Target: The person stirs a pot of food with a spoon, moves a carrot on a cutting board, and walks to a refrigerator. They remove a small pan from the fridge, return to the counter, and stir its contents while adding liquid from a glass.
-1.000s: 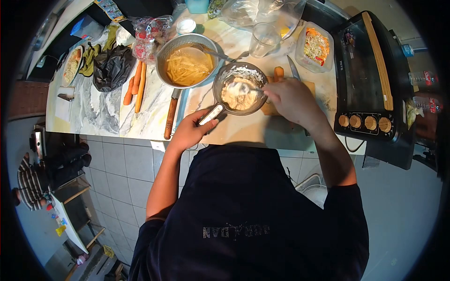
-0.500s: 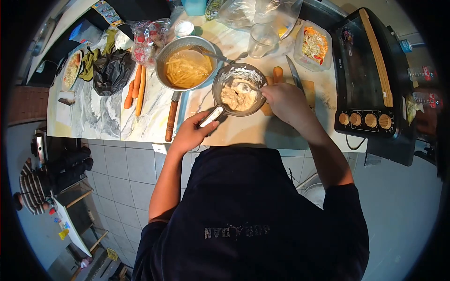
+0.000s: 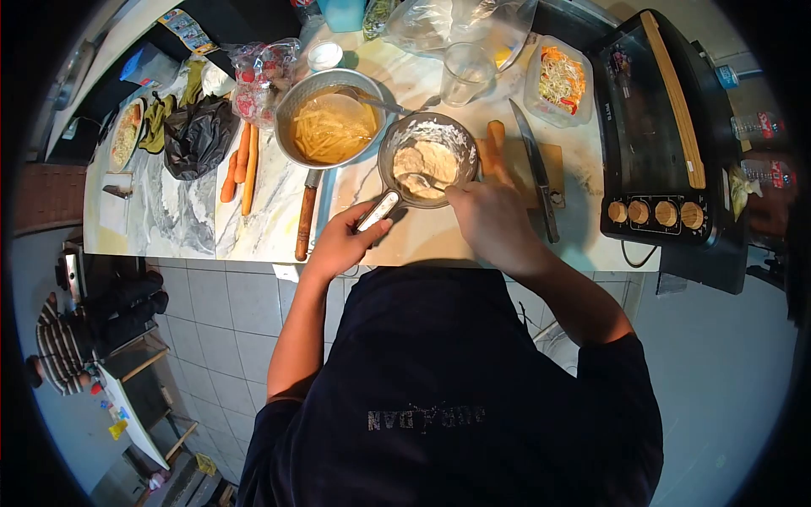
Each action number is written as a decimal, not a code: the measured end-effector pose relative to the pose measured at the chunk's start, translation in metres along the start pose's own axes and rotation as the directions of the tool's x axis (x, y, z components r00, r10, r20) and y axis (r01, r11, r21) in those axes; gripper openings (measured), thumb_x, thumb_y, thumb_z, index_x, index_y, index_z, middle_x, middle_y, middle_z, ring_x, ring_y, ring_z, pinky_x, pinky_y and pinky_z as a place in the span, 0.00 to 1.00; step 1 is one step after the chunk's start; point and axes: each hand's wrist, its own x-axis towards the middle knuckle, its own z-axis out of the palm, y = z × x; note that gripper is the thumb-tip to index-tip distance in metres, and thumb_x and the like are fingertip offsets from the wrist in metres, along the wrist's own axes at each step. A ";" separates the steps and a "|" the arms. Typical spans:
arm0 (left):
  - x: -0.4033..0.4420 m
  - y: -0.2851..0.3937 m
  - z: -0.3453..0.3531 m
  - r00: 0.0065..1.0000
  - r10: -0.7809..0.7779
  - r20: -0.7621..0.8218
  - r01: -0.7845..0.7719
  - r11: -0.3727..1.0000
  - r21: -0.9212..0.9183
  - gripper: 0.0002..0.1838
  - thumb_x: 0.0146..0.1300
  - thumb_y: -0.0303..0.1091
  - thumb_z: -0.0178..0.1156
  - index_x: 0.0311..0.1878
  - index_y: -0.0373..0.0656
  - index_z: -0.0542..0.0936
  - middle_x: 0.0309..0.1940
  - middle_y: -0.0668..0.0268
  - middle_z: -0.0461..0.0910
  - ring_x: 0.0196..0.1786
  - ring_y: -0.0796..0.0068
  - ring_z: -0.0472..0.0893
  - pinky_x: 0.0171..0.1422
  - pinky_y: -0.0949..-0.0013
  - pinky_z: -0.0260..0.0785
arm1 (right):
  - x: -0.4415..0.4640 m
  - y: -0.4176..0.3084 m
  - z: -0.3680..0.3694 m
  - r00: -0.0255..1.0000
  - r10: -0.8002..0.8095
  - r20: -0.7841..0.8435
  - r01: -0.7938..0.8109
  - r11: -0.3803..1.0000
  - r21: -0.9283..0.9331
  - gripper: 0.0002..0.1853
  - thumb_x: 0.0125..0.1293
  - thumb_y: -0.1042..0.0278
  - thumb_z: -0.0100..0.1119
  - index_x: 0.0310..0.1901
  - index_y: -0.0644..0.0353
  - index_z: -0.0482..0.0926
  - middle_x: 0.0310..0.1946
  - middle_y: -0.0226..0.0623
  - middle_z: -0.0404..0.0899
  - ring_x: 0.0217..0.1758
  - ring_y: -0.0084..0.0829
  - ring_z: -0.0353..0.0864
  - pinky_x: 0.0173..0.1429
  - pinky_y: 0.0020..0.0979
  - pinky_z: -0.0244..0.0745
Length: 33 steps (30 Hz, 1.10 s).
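My left hand (image 3: 348, 241) is closed round the white-topped handle of a small grey pan (image 3: 467, 145). Inside the pan lies a thick beige batter (image 3: 433, 158), with white floury smears up the wall. In my right hand (image 3: 494, 220) is a spoon (image 3: 422, 181), its bowl down in the batter at the near side of the pan. Just left of this pan stands a larger metal pot (image 3: 283, 139) with pale strips in yellowish liquid, a ladle (image 3: 372, 103) resting in it. Close to my right hand, a carrot (image 3: 496, 148) and a knife (image 3: 534, 156) lie by a cutting board (image 3: 551, 173).
A black toaster oven (image 3: 650, 127) fills the right end. Behind are a clear cup (image 3: 466, 74) and a container of shredded vegetables (image 3: 559, 80). Carrots (image 3: 241, 160) and a black plastic bag (image 3: 200, 135) lie left. The pot's wooden handle (image 3: 307, 221) points at the table's front edge.
My right hand has moved toward me and slightly left, bringing the spoon from the far part of the pan to its near side. The carrot and knife show more fully. My left hand stays put.
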 end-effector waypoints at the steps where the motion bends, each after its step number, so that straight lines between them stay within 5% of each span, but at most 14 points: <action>1: 0.001 -0.001 0.000 1.000 0.009 -0.007 -0.009 1.000 0.003 0.19 0.66 0.37 0.67 0.57 0.39 0.79 0.19 0.76 0.71 0.17 0.88 0.63 0.20 0.76 0.51 | 0.000 -0.001 0.002 0.999 0.002 -0.039 -0.002 1.000 0.012 0.05 0.59 0.73 0.52 0.29 0.60 0.77 0.24 0.41 0.79 0.30 0.45 0.83 0.37 0.44 0.77; 16: 0.004 -0.005 -0.001 1.000 0.008 -0.006 -0.008 1.000 -0.010 0.19 0.66 0.36 0.66 0.58 0.40 0.79 0.19 0.77 0.70 0.16 0.88 0.62 0.19 0.76 0.51 | 0.016 0.034 -0.026 0.968 0.171 -0.184 -0.172 0.985 0.013 0.07 0.64 0.69 0.53 0.33 0.60 0.79 0.26 0.46 0.80 0.32 0.50 0.81 0.36 0.47 0.75; 20: 0.004 -0.005 -0.001 1.000 -0.011 0.005 0.011 1.000 -0.015 0.19 0.67 0.36 0.66 0.58 0.40 0.79 0.19 0.77 0.70 0.16 0.88 0.62 0.19 0.76 0.51 | 0.016 0.041 -0.009 0.978 0.150 -0.143 -0.161 0.985 -0.066 0.06 0.63 0.70 0.53 0.33 0.59 0.79 0.26 0.46 0.79 0.32 0.51 0.81 0.37 0.48 0.75; 22: 0.003 -0.003 -0.001 1.000 -0.012 0.009 0.012 1.000 -0.014 0.19 0.67 0.37 0.66 0.58 0.40 0.79 0.19 0.77 0.70 0.16 0.88 0.62 0.19 0.76 0.51 | 0.014 0.043 0.002 0.984 -0.035 -0.176 0.029 0.999 -0.038 0.04 0.55 0.71 0.61 0.30 0.61 0.78 0.22 0.44 0.80 0.29 0.46 0.83 0.36 0.44 0.78; 25: 0.003 -0.007 -0.003 1.000 0.003 0.011 -0.003 1.000 -0.012 0.19 0.67 0.37 0.66 0.58 0.40 0.79 0.19 0.77 0.70 0.16 0.88 0.62 0.19 0.77 0.51 | 0.011 0.038 -0.011 0.997 0.047 -0.066 -0.048 0.999 -0.017 0.06 0.64 0.70 0.52 0.33 0.60 0.78 0.26 0.46 0.79 0.31 0.49 0.81 0.36 0.48 0.75; 33: 0.002 -0.008 -0.003 1.000 -0.001 0.010 0.001 1.000 0.004 0.20 0.66 0.39 0.66 0.58 0.41 0.79 0.20 0.78 0.70 0.17 0.88 0.64 0.20 0.77 0.52 | 0.008 0.018 -0.013 0.983 0.054 -0.173 -0.049 0.998 0.035 0.04 0.64 0.73 0.55 0.33 0.61 0.77 0.25 0.46 0.79 0.31 0.49 0.81 0.35 0.47 0.74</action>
